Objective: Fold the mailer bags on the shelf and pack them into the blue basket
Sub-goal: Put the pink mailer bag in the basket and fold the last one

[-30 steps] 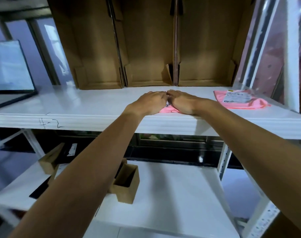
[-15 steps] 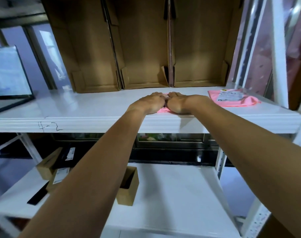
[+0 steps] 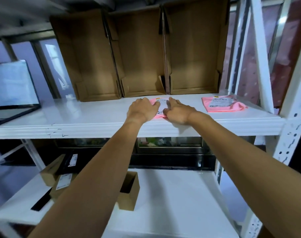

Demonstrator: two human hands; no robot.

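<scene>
The two hands, pressed knuckle to knuckle half a second ago, have drawn apart, and the pink mailer bag they covered now shows its white label between them. It lies near the front edge of the upper shelf, about midway along it. The left hand rests on the bag's left part with its fingers bent; whether they pinch the plastic or only press it down I cannot tell. The right hand lies on the right part, forefinger stretched forward, flattening rather than clasping.

Judging by its small footprint, this bag looks partly folded and is being smoothed or creased. A second mailer bag lies flat well to the right on the same shelf, untouched. The blue basket is nowhere in view, so no packing can be confirmed; most of the task seems left.

Behind the bag stand three cardboard boxes side by side, open towards the camera, with nothing visible inside. On the lower shelf a small open carton shows only a dark interior, and labelled parcels sit at the left
</scene>
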